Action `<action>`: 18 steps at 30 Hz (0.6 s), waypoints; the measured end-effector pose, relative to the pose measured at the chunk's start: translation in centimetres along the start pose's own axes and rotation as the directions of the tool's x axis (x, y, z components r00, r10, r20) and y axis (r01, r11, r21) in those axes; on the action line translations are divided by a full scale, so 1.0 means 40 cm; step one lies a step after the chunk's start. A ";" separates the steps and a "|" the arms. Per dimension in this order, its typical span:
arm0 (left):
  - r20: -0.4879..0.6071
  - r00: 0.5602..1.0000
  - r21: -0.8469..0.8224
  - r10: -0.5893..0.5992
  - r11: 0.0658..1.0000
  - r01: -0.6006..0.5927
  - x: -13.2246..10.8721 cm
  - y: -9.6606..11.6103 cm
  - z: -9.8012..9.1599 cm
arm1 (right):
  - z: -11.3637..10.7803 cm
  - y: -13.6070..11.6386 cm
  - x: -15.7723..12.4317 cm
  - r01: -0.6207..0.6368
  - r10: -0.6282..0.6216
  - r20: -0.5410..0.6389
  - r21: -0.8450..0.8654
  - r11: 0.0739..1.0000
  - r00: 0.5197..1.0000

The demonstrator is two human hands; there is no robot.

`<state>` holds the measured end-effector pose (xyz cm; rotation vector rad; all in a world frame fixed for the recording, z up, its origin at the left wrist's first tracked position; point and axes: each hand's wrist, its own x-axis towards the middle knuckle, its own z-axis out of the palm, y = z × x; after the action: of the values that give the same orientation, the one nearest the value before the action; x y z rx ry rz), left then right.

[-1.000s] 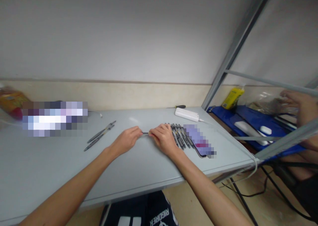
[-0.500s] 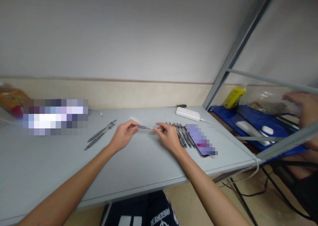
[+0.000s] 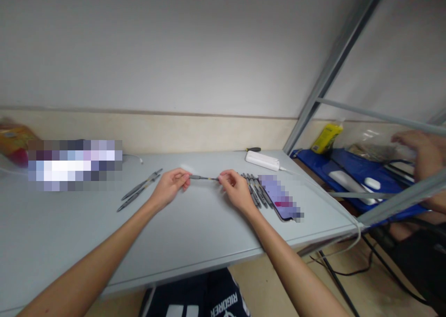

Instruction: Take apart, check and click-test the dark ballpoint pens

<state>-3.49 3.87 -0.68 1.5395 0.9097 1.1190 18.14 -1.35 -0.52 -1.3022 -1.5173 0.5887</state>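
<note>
Over the middle of the grey table (image 3: 195, 233), both my hands hold one grey pen (image 3: 205, 178) level. My left hand (image 3: 169, 187) pinches its left end. My right hand (image 3: 237, 190) pinches its right end, fingers closed. A row of several dark pens (image 3: 256, 190) lies just right of my right hand. Two more pens (image 3: 140, 190) lie side by side to the left of my left hand.
A phone (image 3: 280, 200) lies right of the pen row, a white power adapter (image 3: 262, 160) behind it. A metal shelf post (image 3: 327, 80) rises at the table's right. Another person's hand (image 3: 420, 152) works over a blue bench with a yellow bottle (image 3: 326, 138).
My hands have drawn apart, showing a longer stretch of the pen between them, then closed in slightly. The other person's hand has shifted a little.
</note>
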 end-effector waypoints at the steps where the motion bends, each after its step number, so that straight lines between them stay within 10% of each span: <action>1: -0.005 1.000 -0.011 -0.004 1.000 0.004 0.000 0.000 0.000 | 0.000 0.000 0.000 -0.031 0.030 0.033 0.010 0.999 0.999; 18: -0.052 0.997 -0.118 -0.057 0.992 0.051 0.002 -0.010 -0.003 | -0.005 0.001 0.008 -0.066 0.064 0.025 0.099 0.993 0.998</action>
<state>-3.56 4.08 -1.03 1.3869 0.9023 1.1607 18.39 -1.10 -0.37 -1.2757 -1.4484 0.7137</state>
